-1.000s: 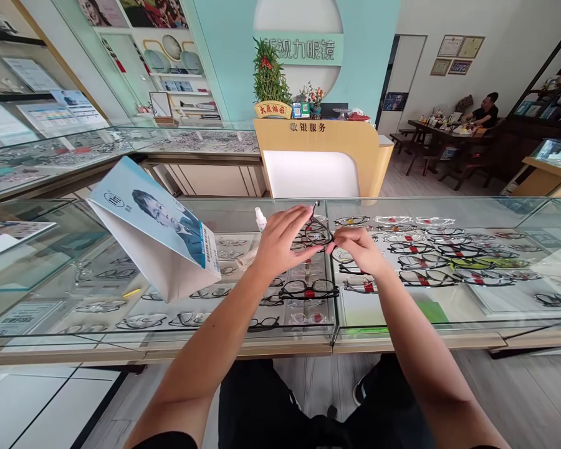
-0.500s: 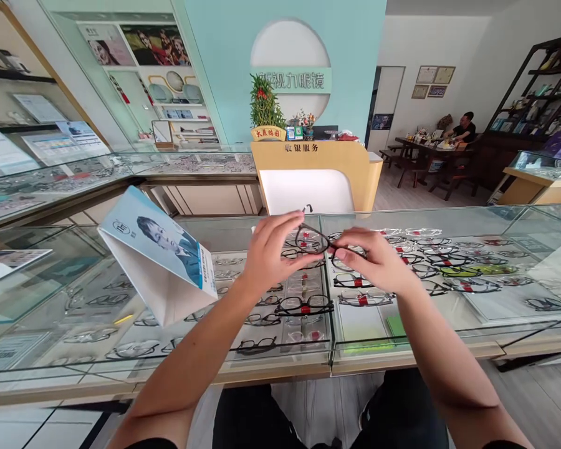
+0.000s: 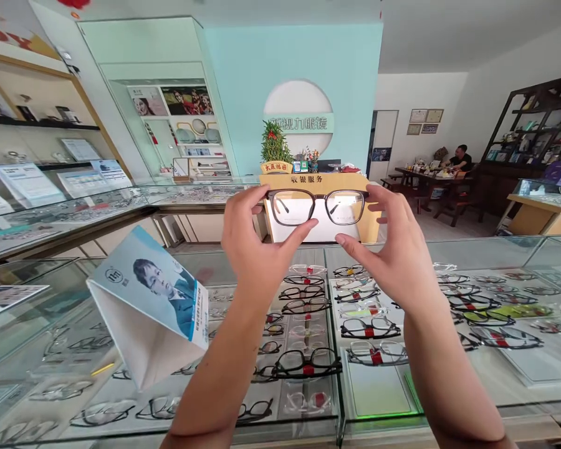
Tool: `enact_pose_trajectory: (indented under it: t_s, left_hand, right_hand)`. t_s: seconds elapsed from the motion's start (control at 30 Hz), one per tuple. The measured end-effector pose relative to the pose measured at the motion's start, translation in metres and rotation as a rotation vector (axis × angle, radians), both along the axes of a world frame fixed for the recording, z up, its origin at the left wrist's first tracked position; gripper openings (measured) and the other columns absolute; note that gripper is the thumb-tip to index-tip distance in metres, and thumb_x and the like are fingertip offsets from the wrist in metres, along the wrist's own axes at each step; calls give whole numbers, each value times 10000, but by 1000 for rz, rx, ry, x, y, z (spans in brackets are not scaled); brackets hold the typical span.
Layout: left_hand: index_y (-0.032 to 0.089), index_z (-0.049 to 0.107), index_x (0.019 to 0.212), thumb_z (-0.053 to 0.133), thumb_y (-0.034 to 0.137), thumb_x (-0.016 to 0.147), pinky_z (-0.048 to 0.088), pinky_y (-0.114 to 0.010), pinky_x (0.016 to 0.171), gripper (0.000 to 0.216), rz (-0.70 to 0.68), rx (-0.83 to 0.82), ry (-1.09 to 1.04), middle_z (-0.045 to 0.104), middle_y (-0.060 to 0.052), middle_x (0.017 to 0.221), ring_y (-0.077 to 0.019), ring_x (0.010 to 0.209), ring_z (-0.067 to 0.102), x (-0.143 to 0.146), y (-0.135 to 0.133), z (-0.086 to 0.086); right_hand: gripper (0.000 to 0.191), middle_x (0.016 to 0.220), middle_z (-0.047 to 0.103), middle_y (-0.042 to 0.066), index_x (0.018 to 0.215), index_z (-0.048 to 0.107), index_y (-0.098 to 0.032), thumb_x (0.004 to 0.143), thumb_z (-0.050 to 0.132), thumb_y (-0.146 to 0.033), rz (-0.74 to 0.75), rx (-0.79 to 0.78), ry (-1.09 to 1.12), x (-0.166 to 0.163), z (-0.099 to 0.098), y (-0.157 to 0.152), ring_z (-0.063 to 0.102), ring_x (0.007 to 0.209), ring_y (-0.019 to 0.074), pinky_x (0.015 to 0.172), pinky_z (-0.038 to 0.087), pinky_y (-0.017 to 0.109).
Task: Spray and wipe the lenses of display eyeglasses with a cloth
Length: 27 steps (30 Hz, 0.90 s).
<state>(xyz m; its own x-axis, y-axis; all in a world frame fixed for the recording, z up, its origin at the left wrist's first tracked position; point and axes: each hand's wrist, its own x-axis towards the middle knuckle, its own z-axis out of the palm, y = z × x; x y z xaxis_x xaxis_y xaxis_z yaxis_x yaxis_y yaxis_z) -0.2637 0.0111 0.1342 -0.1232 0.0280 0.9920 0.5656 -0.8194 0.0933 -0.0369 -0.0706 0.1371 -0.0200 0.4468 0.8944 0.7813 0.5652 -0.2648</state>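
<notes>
Both my hands hold up a pair of dark-framed glasses (image 3: 316, 207) level in front of me, lenses facing me. My left hand (image 3: 255, 240) pinches the left end of the frame between thumb and fingers. My right hand (image 3: 387, 240) pinches the right end the same way. The glasses are raised well above the glass display counter (image 3: 486, 249), which holds several rows of glasses (image 3: 303, 365) under its top.
A folded blue-and-white brochure stand (image 3: 152, 305) sits on the counter at my left. A yellow cashier desk (image 3: 325, 181) with a potted plant (image 3: 275, 146) stands behind. A person sits at a table (image 3: 430, 178) at the back right. More glass counters run along the left.
My hands have lifted the glasses from just above the counter up to eye level and turned them square to me. The camera has tilted upward.
</notes>
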Motion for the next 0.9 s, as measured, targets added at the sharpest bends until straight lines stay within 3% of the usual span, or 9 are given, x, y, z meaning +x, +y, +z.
enact_pose_trajectory:
  t_s: [0.17, 0.33, 0.5, 0.6, 0.9]
  left_hand:
    - [330, 694, 1434, 1028, 533, 832, 700, -572, 985, 718, -19, -32, -9, 771, -87, 1339, -349, 1239, 766, 2, 4, -4]
    - [366, 681, 1462, 1007, 494, 865, 690, -592, 1051, 692, -62, -94, -41, 759, -80, 1393, -366, 1323, 744, 8, 3, -8]
    - [308, 638, 1486, 993, 555, 873, 708, -576, 1021, 750, -67, -78, -23, 739, -117, 1423, -357, 1334, 742, 10, 8, -12]
    - [346, 601, 1540, 942, 586, 922, 725, -570, 1016, 745, -73, -80, 19, 711, -125, 1462, -350, 1357, 732, 9, 11, -13]
    - [402, 543, 1645, 843, 480, 1025, 739, -583, 982, 693, -110, -85, 121, 684, -121, 1573, -347, 1404, 719, 8, 8, -10]
  right_hand:
    - [691, 1443, 706, 176, 1643, 553, -318, 1058, 776, -610, -52, 24, 35, 0, -3, 9, 730, 1281, 412, 995, 660, 622]
    - [652, 1409, 723, 169, 1601, 596, -310, 1053, 794, -602, -87, 68, 32, -1, -3, 11, 749, 1219, 400, 973, 661, 607]
    - [670, 1438, 696, 193, 1633, 568, -323, 1072, 741, -646, -111, 94, 22, -2, -4, 11, 726, 1271, 435, 998, 657, 645]
    - [668, 1447, 694, 203, 1651, 546, -339, 1085, 714, -651, -129, 107, 13, 0, -5, 12, 727, 1271, 445, 995, 663, 664]
    - [672, 1410, 714, 183, 1680, 526, -327, 1103, 699, -624, -132, 118, 14, 6, -6, 15, 757, 1165, 388, 960, 686, 617]
